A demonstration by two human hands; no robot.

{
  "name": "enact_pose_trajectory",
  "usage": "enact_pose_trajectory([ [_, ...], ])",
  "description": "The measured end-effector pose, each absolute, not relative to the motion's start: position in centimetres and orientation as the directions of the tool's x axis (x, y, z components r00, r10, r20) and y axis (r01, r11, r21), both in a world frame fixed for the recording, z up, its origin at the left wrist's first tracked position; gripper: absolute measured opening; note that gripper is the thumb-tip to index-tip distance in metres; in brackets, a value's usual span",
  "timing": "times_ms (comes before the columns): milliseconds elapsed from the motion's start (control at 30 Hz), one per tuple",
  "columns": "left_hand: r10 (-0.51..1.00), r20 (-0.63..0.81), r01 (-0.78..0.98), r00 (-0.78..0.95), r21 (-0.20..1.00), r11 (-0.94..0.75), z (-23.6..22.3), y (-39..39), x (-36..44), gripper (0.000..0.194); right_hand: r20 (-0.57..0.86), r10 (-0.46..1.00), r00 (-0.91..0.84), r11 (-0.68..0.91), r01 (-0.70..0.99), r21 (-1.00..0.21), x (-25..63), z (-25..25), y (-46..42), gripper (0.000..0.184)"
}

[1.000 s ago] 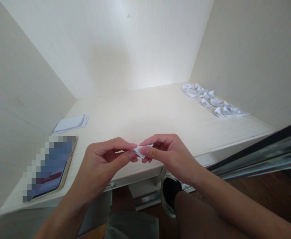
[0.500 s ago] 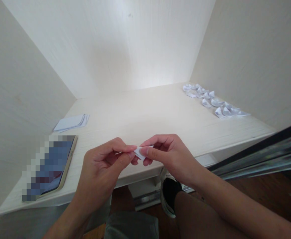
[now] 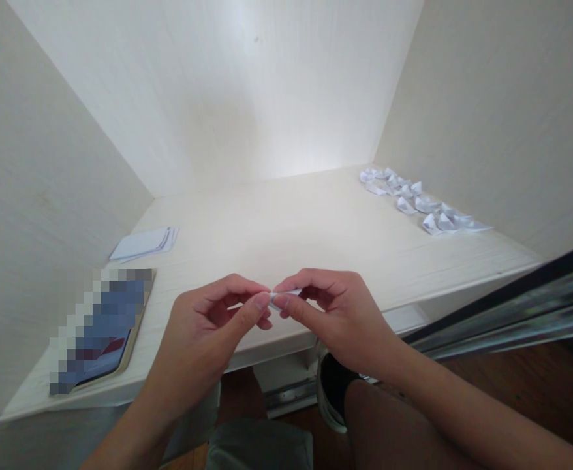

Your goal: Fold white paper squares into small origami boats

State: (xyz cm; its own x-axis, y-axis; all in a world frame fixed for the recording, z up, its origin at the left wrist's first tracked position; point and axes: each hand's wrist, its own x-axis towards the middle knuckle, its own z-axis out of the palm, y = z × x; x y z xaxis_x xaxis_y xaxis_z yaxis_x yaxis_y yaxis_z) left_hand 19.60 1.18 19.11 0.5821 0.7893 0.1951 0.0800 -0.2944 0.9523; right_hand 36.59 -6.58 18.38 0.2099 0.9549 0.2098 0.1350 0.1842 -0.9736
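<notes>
A small white paper (image 3: 286,295) sits at the lower middle of the frame, pinched between the fingertips of both hands and mostly hidden by them; only a thin sliver shows between the thumbs and forefingers. The left hand (image 3: 208,333) grips it from the left with thumb and forefinger closed on its edge, the other fingers curled beneath. The right hand (image 3: 338,313) grips it from the right in the same way, thumb under and forefinger on top, so that the two sets of fingertips touch or nearly touch. Both hands hang just above the front edge of the desk (image 3: 286,228), wrists angled inward, forearms running down to the bottom corners of the frame. At the left, one tablet (image 3: 98,333) lies flat on the desk, its screen blurred. Just beyond it, toward the upper left, lies one small stack of sheets (image 3: 144,243); the number of sheets cannot be told. At the upper right, along the wall, lies a row of folded papers (image 3: 421,201), roughly a dozen, too small and crowded to count exactly.
</notes>
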Motion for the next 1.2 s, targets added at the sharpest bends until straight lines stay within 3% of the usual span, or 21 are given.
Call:
enact_pose_trajectory([
  [367,0.794,0.223,0.252,0.566,0.870,-0.424,19.9,0.5,19.7,0.013,0.239,0.948,0.210,0.193,0.220,-0.956,36.5,18.2,-6.5,0.010],
  [833,0.774,0.306,0.262,0.555,0.818,-0.511,18.8,1.0,20.0,0.011,0.239,0.942,0.234,0.164,0.301,-0.939,36.6,18.5,-6.2,0.009],
  [1033,0.754,0.336,0.269,0.565,0.788,-0.554,19.0,1.4,20.1,0.012,0.129,0.954,0.271,0.076,0.197,-0.978,36.7,18.2,-5.9,0.009],
  [1200,0.753,0.337,0.285,0.565,0.777,-0.561,19.0,1.5,20.1,0.012,0.100,0.972,0.210,0.093,0.045,-0.995,36.9,18.0,-6.0,0.012],
])
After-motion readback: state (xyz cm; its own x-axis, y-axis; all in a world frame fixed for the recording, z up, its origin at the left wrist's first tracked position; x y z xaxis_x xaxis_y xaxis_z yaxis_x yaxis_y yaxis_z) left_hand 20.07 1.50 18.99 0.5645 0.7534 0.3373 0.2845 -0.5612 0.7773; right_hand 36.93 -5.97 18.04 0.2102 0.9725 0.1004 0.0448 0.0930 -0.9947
